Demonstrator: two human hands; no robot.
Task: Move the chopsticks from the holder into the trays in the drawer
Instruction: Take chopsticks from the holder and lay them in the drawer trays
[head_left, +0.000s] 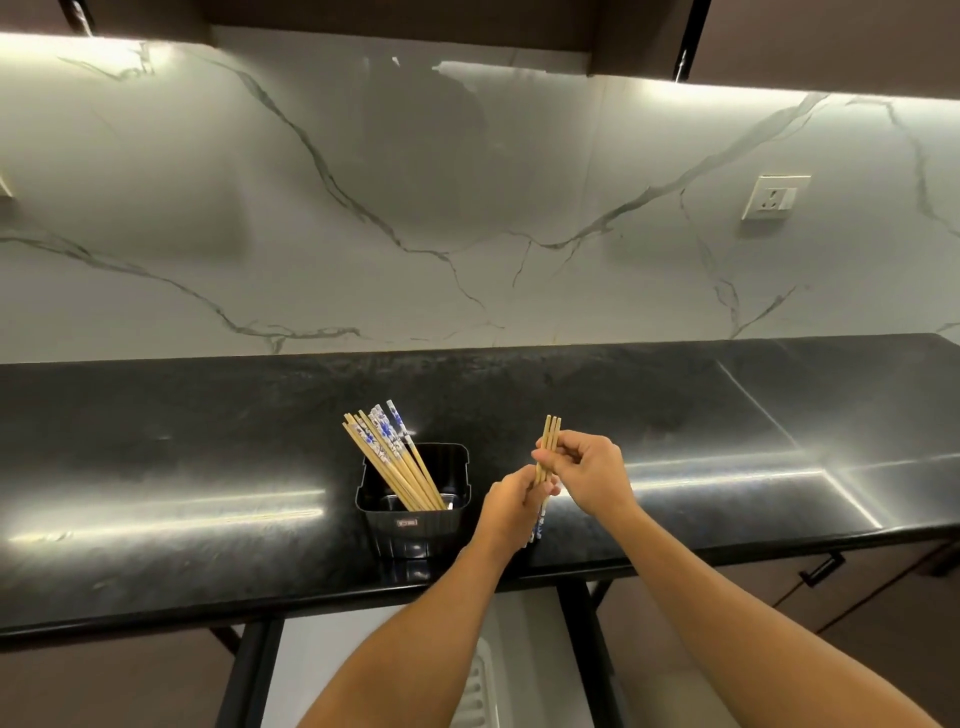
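A black square holder (415, 512) stands on the black countertop (156, 493) near its front edge. Several wooden chopsticks (387, 457) with blue-and-white patterned ends lean to the left out of it. Just right of the holder, both hands grip a small bundle of chopsticks (550, 439) held nearly upright, tips up and patterned ends down. My left hand (511, 509) holds the bundle's lower part. My right hand (584, 470) pinches it higher up. Below the counter edge, an open drawer with a white tray (480, 675) shows between my forearms.
A marble backsplash rises behind the counter, with a wall socket (775, 197) at the right. Dark cabinets hang overhead. Brown cabinet fronts with a black handle (823, 569) sit below the counter on the right.
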